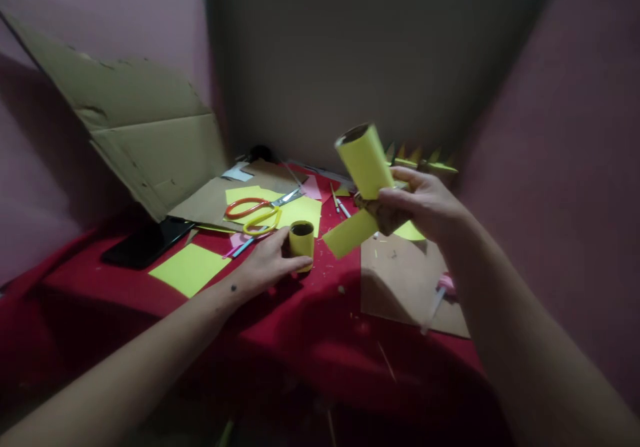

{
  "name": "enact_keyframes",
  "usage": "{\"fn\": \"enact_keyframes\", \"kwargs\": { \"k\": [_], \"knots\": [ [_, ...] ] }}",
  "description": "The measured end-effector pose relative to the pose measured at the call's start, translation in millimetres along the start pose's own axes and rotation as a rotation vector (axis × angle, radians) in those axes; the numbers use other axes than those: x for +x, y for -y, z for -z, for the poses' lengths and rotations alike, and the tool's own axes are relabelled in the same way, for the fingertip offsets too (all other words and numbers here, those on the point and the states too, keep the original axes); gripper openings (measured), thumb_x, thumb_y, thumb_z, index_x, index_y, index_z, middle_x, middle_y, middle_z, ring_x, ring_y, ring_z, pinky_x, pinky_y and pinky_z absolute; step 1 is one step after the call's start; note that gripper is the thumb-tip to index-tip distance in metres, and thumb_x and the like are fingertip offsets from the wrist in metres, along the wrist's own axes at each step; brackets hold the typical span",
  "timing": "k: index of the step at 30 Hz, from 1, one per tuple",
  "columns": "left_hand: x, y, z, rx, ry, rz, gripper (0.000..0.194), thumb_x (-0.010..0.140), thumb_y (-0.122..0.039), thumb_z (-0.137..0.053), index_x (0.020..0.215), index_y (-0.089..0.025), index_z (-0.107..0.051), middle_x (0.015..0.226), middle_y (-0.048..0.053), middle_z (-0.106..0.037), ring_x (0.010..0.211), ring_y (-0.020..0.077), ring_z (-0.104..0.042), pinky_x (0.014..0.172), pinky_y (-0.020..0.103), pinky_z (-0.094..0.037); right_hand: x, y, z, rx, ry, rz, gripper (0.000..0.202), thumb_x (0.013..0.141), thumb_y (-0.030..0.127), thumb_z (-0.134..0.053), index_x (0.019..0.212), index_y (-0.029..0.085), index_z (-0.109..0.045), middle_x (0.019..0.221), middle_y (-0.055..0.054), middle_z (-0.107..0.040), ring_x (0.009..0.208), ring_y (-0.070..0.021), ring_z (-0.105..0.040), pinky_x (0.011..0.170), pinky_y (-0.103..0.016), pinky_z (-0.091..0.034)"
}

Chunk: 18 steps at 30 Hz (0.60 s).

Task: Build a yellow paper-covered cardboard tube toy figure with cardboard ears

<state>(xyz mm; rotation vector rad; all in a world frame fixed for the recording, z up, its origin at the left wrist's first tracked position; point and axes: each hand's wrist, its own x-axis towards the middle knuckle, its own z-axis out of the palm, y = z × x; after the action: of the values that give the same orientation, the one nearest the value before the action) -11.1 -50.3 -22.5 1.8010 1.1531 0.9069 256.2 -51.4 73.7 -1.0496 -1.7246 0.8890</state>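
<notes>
My right hand (417,200) is raised above the table, its thumb and fingers closed on the lower end of a yellow paper-covered tube (365,160), which tilts to the left. A yellow strip (350,234) hangs beside a brown piece under that tube. Lower and to the left, my left hand (273,258) has its fingers wrapped round a short yellow tube (302,239) standing upright at the red cloth. Scissors (263,212) with red and yellow handles lie on yellow paper (305,212) just behind the left hand.
A cardboard flap (155,154) stands at the left behind a black phone (143,242). A yellow square sheet (190,269) lies on the red cloth (300,320). At the right, a glue gun (445,285) rests on a cardboard sheet (390,290).
</notes>
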Motion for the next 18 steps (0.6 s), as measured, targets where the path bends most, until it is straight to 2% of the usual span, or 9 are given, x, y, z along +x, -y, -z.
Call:
{"fn": "enact_keyframes", "kwargs": {
  "k": [3, 5, 9, 11, 13, 16, 18],
  "knots": [
    [10, -11, 0.0, 0.193, -0.007, -0.011, 0.034, 0.070, -0.045, -0.074, 0.088, -0.021, -0.058, 0.081, 0.006, -0.068, 0.074, 0.0258, -0.064, 0.063, 0.034, -0.046, -17, -9, 23, 0.228, -0.171, 0.006, 0.043, 0.079, 0.057, -0.065, 0.106, 0.024, -0.066, 0.103, -0.008, -0.074, 0.095, -0.0278, -0.071, 0.074, -0.042, -0.060],
    [20, -19, -3.5, 0.288, 0.013, -0.003, 0.038, 0.069, -0.048, -0.073, 0.093, -0.021, -0.060, 0.073, 0.005, -0.066, 0.068, 0.0259, -0.063, 0.059, 0.033, -0.043, -29, -17, 34, 0.313, -0.212, -0.047, 0.048, 0.084, 0.061, -0.054, 0.112, 0.023, -0.064, 0.116, -0.010, -0.072, 0.106, -0.0291, -0.069, 0.081, -0.046, -0.060],
    [44, -27, -17.3, 0.453, 0.016, -0.054, 0.053, 0.070, -0.055, -0.072, 0.107, -0.019, -0.061, 0.071, 0.007, -0.067, 0.068, 0.0313, -0.065, 0.060, 0.036, -0.043, -45, -28, 46, 0.446, -0.227, -0.132, 0.060, 0.085, 0.065, -0.045, 0.125, 0.022, -0.059, 0.128, -0.012, -0.067, 0.111, -0.0290, -0.068, 0.086, -0.053, -0.057],
    [56, -28, -25.7, 0.532, 0.009, -0.127, 0.049, 0.070, -0.059, -0.071, 0.098, -0.019, -0.064, 0.073, 0.010, -0.068, 0.070, 0.0335, -0.065, 0.062, 0.038, -0.045, -49, -33, 49, 0.502, -0.259, -0.133, 0.061, 0.085, 0.065, -0.045, 0.125, 0.022, -0.060, 0.133, -0.012, -0.065, 0.114, -0.0283, -0.066, 0.086, -0.051, -0.057],
    [64, -31, -35.0, 0.571, -0.009, -0.199, 0.043, 0.073, -0.059, -0.069, 0.090, -0.020, -0.064, 0.082, 0.014, -0.069, 0.082, 0.0371, -0.065, 0.071, 0.043, -0.047, -52, -37, 49, 0.570, -0.260, -0.125, 0.060, 0.084, 0.066, -0.048, 0.122, 0.022, -0.063, 0.131, -0.013, -0.066, 0.113, -0.0280, -0.066, 0.085, -0.048, -0.058],
    [68, -46, -51.2, 0.505, -0.059, -0.336, 0.038, 0.079, -0.052, -0.064, 0.100, -0.019, -0.063, 0.105, 0.016, -0.068, 0.108, 0.0381, -0.059, 0.091, 0.047, -0.045, -54, -44, 44, 0.722, -0.230, -0.098, 0.056, 0.084, 0.066, -0.053, 0.115, 0.022, -0.066, 0.122, -0.013, -0.071, 0.104, -0.0266, -0.069, 0.080, -0.043, -0.060],
    [66, -62, -63.4, 0.277, -0.010, -0.346, 0.042, 0.084, -0.050, -0.062, 0.112, -0.019, -0.060, 0.111, 0.014, -0.068, 0.109, 0.0336, -0.060, 0.092, 0.046, -0.046, -54, -49, 38, 0.834, -0.188, -0.096, 0.056, 0.084, 0.067, -0.055, 0.113, 0.021, -0.067, 0.116, -0.012, -0.073, 0.099, -0.0264, -0.070, 0.074, -0.039, -0.061]
  ]
}}
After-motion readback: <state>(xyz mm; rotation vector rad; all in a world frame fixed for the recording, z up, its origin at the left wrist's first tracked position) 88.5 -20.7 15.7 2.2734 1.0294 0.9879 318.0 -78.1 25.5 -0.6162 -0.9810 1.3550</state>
